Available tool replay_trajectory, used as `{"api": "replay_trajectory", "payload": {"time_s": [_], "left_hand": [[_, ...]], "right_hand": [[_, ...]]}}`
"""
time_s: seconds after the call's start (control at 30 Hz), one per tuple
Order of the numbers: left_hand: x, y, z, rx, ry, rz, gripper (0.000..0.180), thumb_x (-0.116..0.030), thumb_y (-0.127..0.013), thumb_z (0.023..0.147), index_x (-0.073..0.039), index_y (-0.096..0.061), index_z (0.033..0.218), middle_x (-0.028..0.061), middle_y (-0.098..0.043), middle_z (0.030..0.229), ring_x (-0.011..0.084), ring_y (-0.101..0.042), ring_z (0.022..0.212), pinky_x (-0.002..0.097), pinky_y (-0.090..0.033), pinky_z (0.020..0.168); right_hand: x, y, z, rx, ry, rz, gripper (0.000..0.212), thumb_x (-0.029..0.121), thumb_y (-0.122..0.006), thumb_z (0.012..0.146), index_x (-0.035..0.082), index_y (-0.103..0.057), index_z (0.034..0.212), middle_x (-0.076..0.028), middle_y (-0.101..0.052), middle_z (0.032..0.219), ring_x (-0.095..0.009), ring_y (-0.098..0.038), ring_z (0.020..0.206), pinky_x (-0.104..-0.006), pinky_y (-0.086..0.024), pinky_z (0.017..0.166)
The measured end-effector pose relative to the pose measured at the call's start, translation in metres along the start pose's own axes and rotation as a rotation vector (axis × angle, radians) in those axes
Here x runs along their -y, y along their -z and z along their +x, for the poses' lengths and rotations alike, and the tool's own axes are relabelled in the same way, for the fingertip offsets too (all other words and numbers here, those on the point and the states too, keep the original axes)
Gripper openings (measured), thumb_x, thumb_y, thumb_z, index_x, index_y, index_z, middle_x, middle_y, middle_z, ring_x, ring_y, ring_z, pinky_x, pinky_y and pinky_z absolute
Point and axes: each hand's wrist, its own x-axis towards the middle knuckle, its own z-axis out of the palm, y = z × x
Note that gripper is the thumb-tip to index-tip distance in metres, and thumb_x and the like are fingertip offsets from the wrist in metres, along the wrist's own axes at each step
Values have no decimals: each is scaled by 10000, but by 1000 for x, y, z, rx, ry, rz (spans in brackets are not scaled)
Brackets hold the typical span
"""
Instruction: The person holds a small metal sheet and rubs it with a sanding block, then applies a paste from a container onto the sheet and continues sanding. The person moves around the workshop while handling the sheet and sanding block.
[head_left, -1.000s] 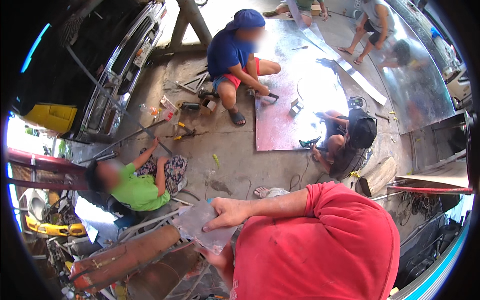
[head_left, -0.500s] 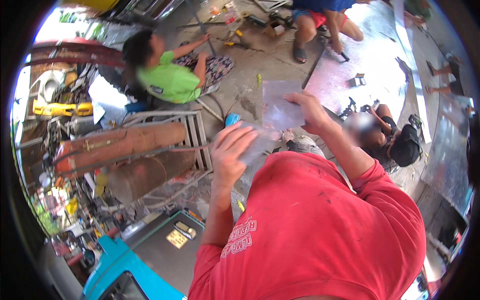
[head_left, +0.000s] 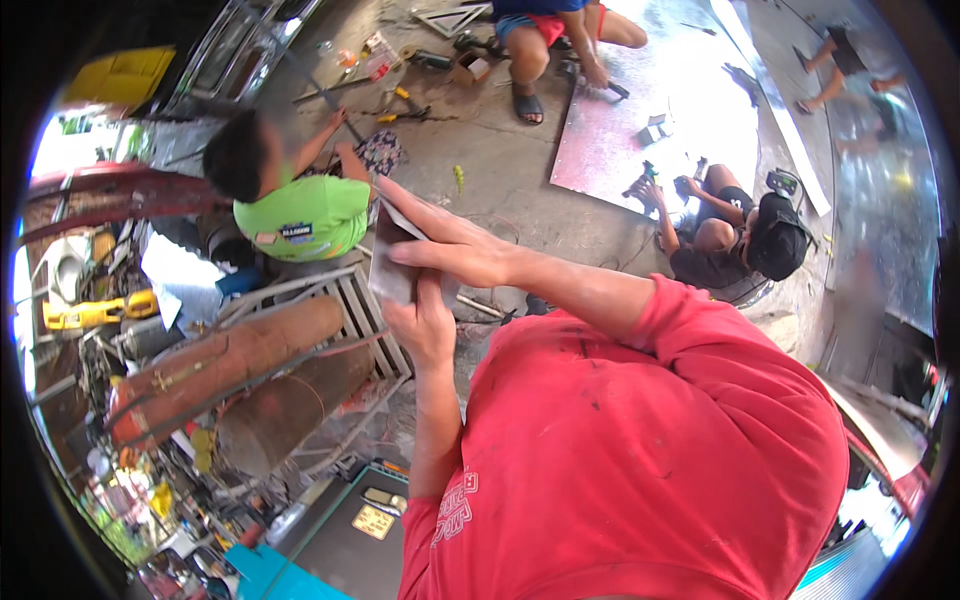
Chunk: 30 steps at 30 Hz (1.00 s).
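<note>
In front of my body, I hold a small grey sheet-metal piece [head_left: 393,278] between both hands. My left hand [head_left: 425,322] grips its lower edge from the near side. My right hand [head_left: 450,248] lies across its upper right side, with one finger over the face and the others along the far edge. Both hands are closed on the metal and nearly touch each other. Whether one sheet or two stacked ones are in them, I cannot tell, since the fingers cover much of it.
A person in a green shirt [head_left: 305,215] sits at far left, by rusty cylinders [head_left: 230,360] in a metal frame. Ahead, other people crouch around a large shiny metal sheet [head_left: 600,150]. A dark tabletop [head_left: 345,535] with a teal edge stands at lower left.
Half a second ago each hand held a separate sheet-metal piece, apart from each other. My right hand has moved left to join my left hand. The view has shifted as well.
</note>
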Motion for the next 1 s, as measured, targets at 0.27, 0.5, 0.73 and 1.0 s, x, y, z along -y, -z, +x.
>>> {"api": "replay_trajectory", "payload": {"time_s": [0.27,0.5,0.73,1.0], "left_hand": [[-4,-6,44,-133,-265,257,204,-86,-668,992,39,-712,1147,235,-727,971,456,-731,873,490,-565,735],[-7,7,20,103,-158,282,277,-162,-687,989,7,-692,1209,238,-745,957,464,-736,886,510,-570,749],[90,88,19,-203,105,268,363,-233,-714,982,13,-677,1247,234,-755,959,403,-761,884,469,-572,743],[176,267,-132,-208,935,-919,548,-328,-803,961,-65,-635,1412,67,-748,1236,228,-751,1072,441,-635,899]], "right_hand": [[9,-25,31,-70,-58,656,801,560,-486,1122,82,-254,1722,-129,-369,1710,-227,-392,1497,-402,-271,1266],[-32,-18,43,-263,-239,689,798,628,-464,1098,70,-377,1662,-132,-425,1674,-246,-375,1558,-405,-327,1223],[-49,-92,26,272,-202,193,804,407,-705,1049,-9,-370,1649,-114,-591,1466,-198,-550,1361,-358,-428,1161],[-113,-135,66,482,-900,841,429,300,-738,1038,7,-696,1347,-67,-791,1165,-187,-759,1052,-388,-620,948]]}}
